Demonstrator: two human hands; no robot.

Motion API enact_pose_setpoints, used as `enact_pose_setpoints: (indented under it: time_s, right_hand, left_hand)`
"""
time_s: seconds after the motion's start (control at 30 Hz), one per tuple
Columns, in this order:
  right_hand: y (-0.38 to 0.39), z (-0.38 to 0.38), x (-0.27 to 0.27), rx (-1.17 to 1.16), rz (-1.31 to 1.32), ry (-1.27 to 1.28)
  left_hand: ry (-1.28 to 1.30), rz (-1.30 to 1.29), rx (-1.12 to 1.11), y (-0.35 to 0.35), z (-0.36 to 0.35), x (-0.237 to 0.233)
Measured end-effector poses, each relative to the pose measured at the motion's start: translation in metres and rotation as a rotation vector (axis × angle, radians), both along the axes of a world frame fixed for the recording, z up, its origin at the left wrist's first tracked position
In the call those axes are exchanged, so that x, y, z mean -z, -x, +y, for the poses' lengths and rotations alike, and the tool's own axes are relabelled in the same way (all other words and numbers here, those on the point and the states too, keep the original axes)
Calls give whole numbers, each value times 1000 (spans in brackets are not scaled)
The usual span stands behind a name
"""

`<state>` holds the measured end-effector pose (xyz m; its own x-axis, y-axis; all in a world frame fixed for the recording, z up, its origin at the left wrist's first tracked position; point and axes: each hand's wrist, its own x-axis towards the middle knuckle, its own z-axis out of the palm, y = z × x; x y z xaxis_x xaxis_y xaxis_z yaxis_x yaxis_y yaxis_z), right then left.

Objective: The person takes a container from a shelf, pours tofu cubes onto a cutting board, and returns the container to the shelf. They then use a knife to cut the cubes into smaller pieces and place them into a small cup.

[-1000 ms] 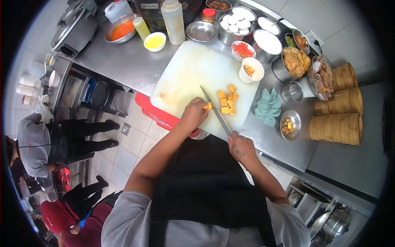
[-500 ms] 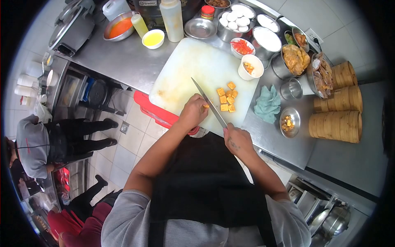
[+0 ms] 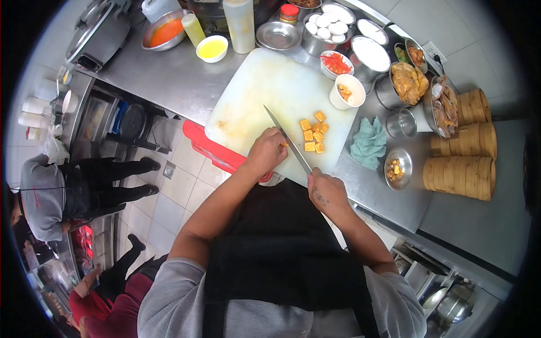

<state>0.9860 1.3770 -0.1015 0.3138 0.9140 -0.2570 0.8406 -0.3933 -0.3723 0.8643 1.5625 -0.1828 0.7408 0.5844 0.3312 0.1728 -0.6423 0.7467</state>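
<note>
Golden-orange food cubes (image 3: 314,134) sit in a loose cluster on the white cutting board (image 3: 256,93), toward its 4 o'clock side; from that cluster, with 12 at the top of the view, a long-bladed knife (image 3: 287,138) lies just beside at 9 o'clock, slanting over the board with its tip toward 11. At 8 o'clock the left hand (image 3: 267,151) pinches a small orange piece (image 3: 285,145) close by the blade, its fingers curled in. At 6 o'clock the right hand (image 3: 327,194) is wrapped around the knife's handle end. A paper cup (image 3: 337,101) with more orange pieces inside stands on the board at 1 o'clock, and a crumpled teal cloth (image 3: 369,143) lies on the steel table (image 3: 163,84) near 3. Farther out, toward 4, is a steel bowl (image 3: 401,155) with orange bits in it. Stacked bamboo steamers (image 3: 459,177) stand well apart around 3 o'clock. A metal pot (image 3: 311,47) of white eggs is at 12, a tall squeeze bottle (image 3: 240,25) at 11, and a white bowl (image 3: 213,59) of yellow liquid at 10. Across the floor, toward 9, stands a person in a grey shirt (image 3: 42,197).
</note>
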Motion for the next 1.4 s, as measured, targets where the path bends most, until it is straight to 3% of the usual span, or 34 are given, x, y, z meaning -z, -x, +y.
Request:
enact_pose_setpoints:
  time_s: [0.47, 0.67, 0.8, 1.1, 1.23, 1.4]
  right_hand:
    - [1, 50, 33, -26, -8, -99]
    - [3, 20, 11, 22, 37, 104]
    - [0, 35, 29, -12, 47, -25]
    - [-6, 3, 22, 20, 79, 54]
    - [-13, 25, 21, 12, 88, -19]
    - [-28, -1, -14, 234, 133, 17]
  left_hand:
    - [64, -50, -17, -2, 2, 12]
    - [78, -47, -77, -3, -2, 18]
    - [79, -65, -40, -4, 0, 16]
    - [23, -93, -84, -2, -2, 22]
    - [52, -48, -108, -3, -3, 20]
    - [154, -23, -119, -9, -3, -4]
